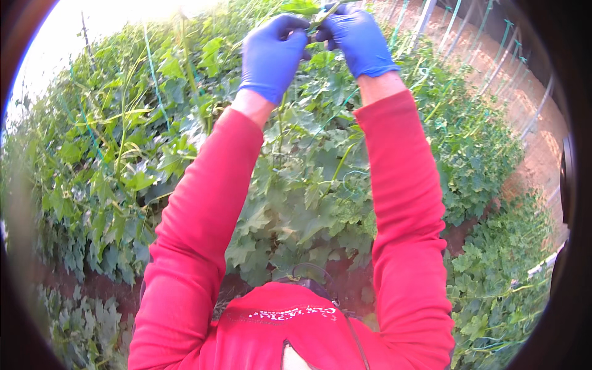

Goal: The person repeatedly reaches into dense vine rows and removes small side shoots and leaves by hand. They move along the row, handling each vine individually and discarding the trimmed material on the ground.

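Both of my hands wear blue gloves and are raised close together at the top edge of the view. My left hand (273,58) has its thumb and fingers bent towards a green plant stem. My right hand (356,41) has its fingers closed around the green stem (326,14), which slants up past its fingertips. A bright green leaf (300,6) is just above and between the hands. What the left fingertips pinch is partly hidden. Below the hands, leafy vine plants (296,203) fill the space between my red sleeves.
Green twine (155,78) runs up among tall stems at the left. Dense foliage (106,185) spreads on both sides. At the right, poles (539,108) and more twine stand over brown ground (532,152). Reddish soil (347,277) shows below the plants.
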Demonstrator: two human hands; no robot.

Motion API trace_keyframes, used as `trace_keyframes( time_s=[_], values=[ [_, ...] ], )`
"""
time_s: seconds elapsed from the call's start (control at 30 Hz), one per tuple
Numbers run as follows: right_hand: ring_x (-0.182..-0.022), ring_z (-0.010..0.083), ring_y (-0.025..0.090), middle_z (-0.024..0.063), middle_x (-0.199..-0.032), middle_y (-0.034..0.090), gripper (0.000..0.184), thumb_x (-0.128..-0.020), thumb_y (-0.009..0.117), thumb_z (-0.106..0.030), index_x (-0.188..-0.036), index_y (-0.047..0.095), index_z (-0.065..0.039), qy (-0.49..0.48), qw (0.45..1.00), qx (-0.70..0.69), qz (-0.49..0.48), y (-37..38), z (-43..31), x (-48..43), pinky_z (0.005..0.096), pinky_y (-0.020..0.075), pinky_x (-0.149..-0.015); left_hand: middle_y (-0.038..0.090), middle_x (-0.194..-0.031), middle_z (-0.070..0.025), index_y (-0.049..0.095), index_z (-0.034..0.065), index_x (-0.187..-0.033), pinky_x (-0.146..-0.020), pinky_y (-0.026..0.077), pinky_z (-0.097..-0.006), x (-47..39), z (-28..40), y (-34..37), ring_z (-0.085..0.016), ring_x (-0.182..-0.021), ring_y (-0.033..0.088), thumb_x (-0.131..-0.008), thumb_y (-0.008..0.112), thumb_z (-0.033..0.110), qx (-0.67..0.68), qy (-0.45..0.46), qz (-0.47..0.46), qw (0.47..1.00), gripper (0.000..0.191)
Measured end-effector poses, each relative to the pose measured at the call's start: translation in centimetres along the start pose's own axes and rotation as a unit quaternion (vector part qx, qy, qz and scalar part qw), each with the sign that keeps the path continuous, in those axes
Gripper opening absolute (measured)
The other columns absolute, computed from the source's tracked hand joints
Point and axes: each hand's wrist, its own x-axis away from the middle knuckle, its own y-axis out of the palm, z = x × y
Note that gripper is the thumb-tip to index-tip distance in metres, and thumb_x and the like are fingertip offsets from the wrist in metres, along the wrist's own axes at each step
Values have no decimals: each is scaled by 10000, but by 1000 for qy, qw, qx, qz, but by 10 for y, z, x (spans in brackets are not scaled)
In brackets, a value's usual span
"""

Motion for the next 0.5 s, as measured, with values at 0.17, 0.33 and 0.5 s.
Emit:
trace_keyframes(
  time_s=[0.17,0.33,0.5],
  values=[
    [-620,103,628,61,-802,678,193,-905,659,-153,-1003,626,10,51,997,46,-28,22,17,47,226,464,-528,723,-867,-94,676,50,-1154,-663,538,-269,1,-3,-10,-128,-665,683,-901,585,135,-123,-31,7,992,282],
    [-616,138,683,92,-791,698,195,-915,647,-158,-988,649,23,51,993,96,52,19,38,64,267,532,-577,720,-1019,-108,651,29,-1160,-730,550,-302,63,-17,-5,-186,-772,694,-853,559,5,-257,167,82,948,322],
    [-559,94,583,50,-775,679,193,-960,635,-190,-999,669,-4,94,993,-45,61,32,-1,122,248,463,-517,679,-876,-95,703,51,-1014,-681,520,-307,229,-10,-57,-210,-751,659,-821,601,-69,-182,-53,-78,979,249]
  ],
)
